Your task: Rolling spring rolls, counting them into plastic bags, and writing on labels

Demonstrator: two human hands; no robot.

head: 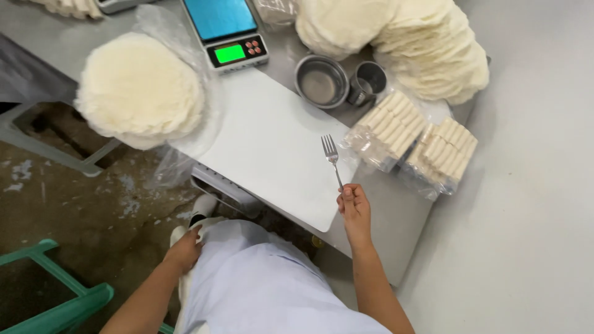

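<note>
My right hand [354,207] is closed around the handle of a metal fork [332,158], tines pointing away over the white cutting board [272,145]. The board lies bare on the steel table [396,216]. My left hand [184,250] is down beside my lap, fingers resting on the pale blue garment [260,291] near my thigh; whether it grips the cloth is unclear. A round stack of white wrappers [139,89] lies on plastic at the board's left.
A digital scale [227,31] stands behind the board. A metal bowl [320,81] and a metal cup [369,81] sit at back right, beside a big heap of round wrappers [421,43]. Two packs of white rolls [391,127] lie right. A green stool [55,297] is lower left.
</note>
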